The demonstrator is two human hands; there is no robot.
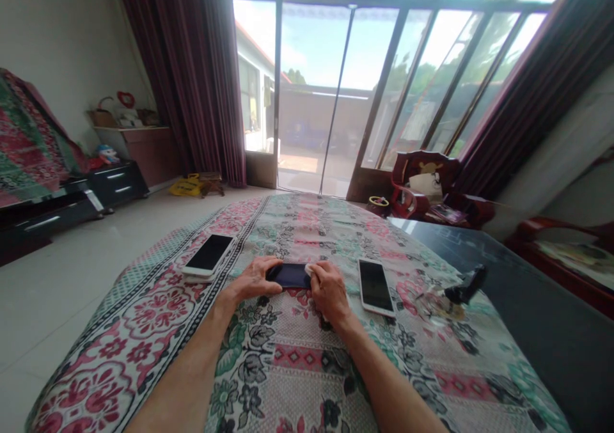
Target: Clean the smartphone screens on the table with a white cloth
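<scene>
A dark phone (pixel 290 275) lies flat on the flowered cloth (pixel 307 362) in the middle. My left hand (pixel 253 279) grips its left end, fingers curled round the edge. My right hand (pixel 329 290) is closed at the phone's right end and pinches a small white wad (pixel 309 269) against the screen. A white phone (pixel 209 254) with a black screen lies to the left. Another white phone (pixel 376 287) lies to the right of my right hand.
A black gadget on a clear stand (pixel 459 293) sits at the cloth's right side. A dark glossy tabletop (pixel 537 318) lies beyond it, with red wooden chairs (pixel 422 183) behind. Tiled floor, a low black cabinet (pixel 115 185) and curtained glass doors lie farther off.
</scene>
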